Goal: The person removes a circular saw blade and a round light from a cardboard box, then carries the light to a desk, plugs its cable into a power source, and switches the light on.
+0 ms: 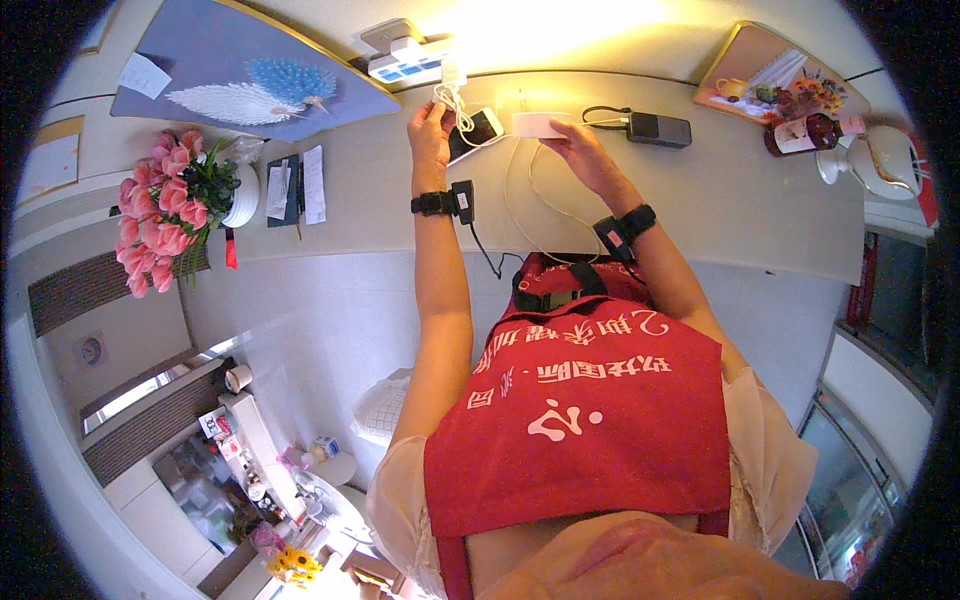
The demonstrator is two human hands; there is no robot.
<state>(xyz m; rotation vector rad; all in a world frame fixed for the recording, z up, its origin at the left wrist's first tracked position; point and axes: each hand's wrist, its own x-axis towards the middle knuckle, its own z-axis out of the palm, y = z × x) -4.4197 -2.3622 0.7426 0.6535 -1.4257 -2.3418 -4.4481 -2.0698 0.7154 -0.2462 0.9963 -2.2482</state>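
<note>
My left hand (431, 135) holds a looped white charging cable (456, 105) close to the wall, beside a white power strip (409, 66). Just right of that hand, a phone with a white frame (475, 135) lies on the counter, the cable passing over it. My right hand (583, 150) grips the edge of a pale pink, flat-sided object (541, 125), whose kind I cannot tell. A thin white cable (534, 180) runs from near the phone down towards my apron. Right of my right hand lies a black power bank (658, 130) with a short cable attached.
On the counter (360, 202) at left stand pink flowers (161, 202) in a white vase (241, 196), near a dark folder with papers (283, 191). A feather picture (262, 82) leans behind. At right are a bottle (806, 136), a white ceramic vessel (885, 161) and a still-life picture (772, 75).
</note>
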